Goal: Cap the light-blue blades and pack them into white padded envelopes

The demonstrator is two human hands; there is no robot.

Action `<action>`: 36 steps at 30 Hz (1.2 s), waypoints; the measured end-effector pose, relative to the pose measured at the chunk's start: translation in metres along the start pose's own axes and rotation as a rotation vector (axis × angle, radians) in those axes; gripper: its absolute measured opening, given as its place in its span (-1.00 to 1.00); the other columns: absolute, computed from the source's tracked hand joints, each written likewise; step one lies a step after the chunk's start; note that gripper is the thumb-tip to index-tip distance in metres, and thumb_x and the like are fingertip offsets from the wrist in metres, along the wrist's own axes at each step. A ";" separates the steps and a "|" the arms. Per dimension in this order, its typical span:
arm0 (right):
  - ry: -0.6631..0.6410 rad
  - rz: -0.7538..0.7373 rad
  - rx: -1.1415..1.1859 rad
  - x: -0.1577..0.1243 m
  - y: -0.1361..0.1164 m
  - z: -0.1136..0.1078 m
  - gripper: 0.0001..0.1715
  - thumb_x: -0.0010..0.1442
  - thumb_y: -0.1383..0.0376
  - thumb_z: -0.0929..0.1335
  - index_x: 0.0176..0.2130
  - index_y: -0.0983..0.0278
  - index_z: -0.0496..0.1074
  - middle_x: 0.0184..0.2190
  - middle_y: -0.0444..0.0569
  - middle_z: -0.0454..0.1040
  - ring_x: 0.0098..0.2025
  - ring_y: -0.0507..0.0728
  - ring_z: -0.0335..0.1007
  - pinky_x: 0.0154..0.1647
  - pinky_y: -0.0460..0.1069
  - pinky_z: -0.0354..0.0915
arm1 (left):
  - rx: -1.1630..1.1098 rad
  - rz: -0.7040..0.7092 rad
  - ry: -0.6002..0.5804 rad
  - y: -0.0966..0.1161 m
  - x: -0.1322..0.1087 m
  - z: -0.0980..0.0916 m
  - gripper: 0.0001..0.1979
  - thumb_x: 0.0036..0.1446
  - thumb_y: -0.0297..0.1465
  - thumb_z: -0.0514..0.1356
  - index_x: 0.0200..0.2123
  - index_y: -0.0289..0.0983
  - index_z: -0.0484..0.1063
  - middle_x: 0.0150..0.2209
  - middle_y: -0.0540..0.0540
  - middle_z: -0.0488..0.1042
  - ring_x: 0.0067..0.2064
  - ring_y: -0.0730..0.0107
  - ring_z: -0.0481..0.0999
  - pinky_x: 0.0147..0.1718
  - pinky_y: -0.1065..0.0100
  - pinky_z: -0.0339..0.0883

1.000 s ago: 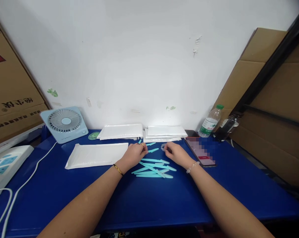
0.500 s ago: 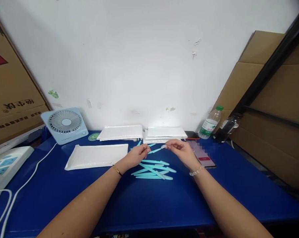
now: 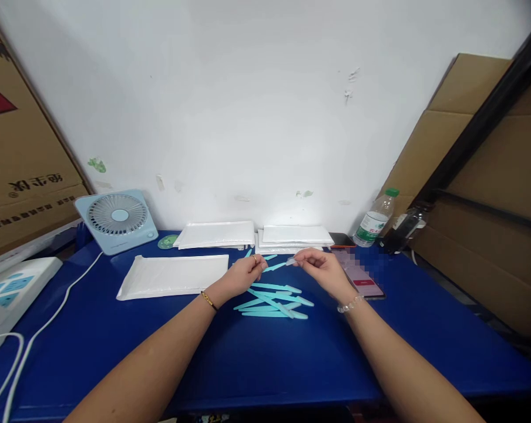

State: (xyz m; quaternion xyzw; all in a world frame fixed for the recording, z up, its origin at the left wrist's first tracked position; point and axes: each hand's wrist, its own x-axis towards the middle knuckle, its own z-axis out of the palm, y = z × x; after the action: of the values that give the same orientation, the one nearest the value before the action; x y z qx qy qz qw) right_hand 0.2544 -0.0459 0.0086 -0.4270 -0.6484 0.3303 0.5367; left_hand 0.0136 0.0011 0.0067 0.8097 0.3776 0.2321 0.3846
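My left hand [image 3: 241, 275] and my right hand [image 3: 319, 269] hover just above the blue table [image 3: 265, 364], both pinched on one thin light-blue stick [image 3: 275, 267] with a pale clear tip. The left fingers grip its blue end, the right fingers its clear tip. Below the hands lies a loose pile of several similar light-blue sticks [image 3: 272, 301]. Left of my left hand lies a flat white padded envelope [image 3: 172, 275].
Two stacks of white envelopes [image 3: 254, 235] sit by the wall. A small blue fan [image 3: 116, 220] with a white cable stands at the left, a white device [image 3: 10, 288] beyond it. A phone [image 3: 363, 276], water bottle [image 3: 373, 218] and cardboard boxes [image 3: 481, 194] are at the right.
One second ago both hands rested low by the pile. They have since lifted one stick between them, and in the last half second they have hardly moved.
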 end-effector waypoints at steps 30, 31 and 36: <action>-0.199 0.011 -1.221 0.009 0.027 0.001 -0.87 0.11 0.42 0.26 -0.43 0.30 0.36 -0.36 0.04 0.41 -0.37 0.10 0.34 -0.39 -0.07 0.15 | 0.846 -0.149 0.192 -0.019 0.003 -0.019 -0.78 0.15 -0.42 -0.01 -0.38 -0.27 0.42 -0.35 -0.13 0.53 -0.32 0.28 0.48 -0.33 0.34 0.17; -0.194 0.004 -1.189 0.008 0.027 0.002 -0.88 0.10 0.42 0.26 -0.43 0.30 0.36 -0.37 0.03 0.41 -0.37 0.09 0.33 -0.39 -0.07 0.15 | 0.821 -0.149 0.194 -0.019 0.002 -0.020 -0.79 0.14 -0.43 -0.01 -0.39 -0.27 0.42 -0.36 -0.12 0.52 -0.33 0.29 0.48 -0.35 0.35 0.16; -0.063 0.057 -0.683 0.007 0.029 -0.005 -0.88 0.14 0.28 0.27 -0.34 0.26 0.38 -0.50 -0.10 0.40 -0.48 0.05 0.28 -0.43 -0.09 0.19 | 0.522 -0.091 0.202 -0.008 -0.002 -0.022 -0.83 0.12 -0.39 0.00 -0.39 -0.22 0.38 -0.42 -0.03 0.49 -0.40 0.37 0.44 -0.46 0.41 0.13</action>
State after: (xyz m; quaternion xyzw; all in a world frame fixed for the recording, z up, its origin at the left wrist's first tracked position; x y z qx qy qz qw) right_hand 0.2644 -0.0278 -0.0137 -0.5897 -0.7255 0.1221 0.3331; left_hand -0.0062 0.0126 0.0135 0.8364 0.4969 0.1890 0.1338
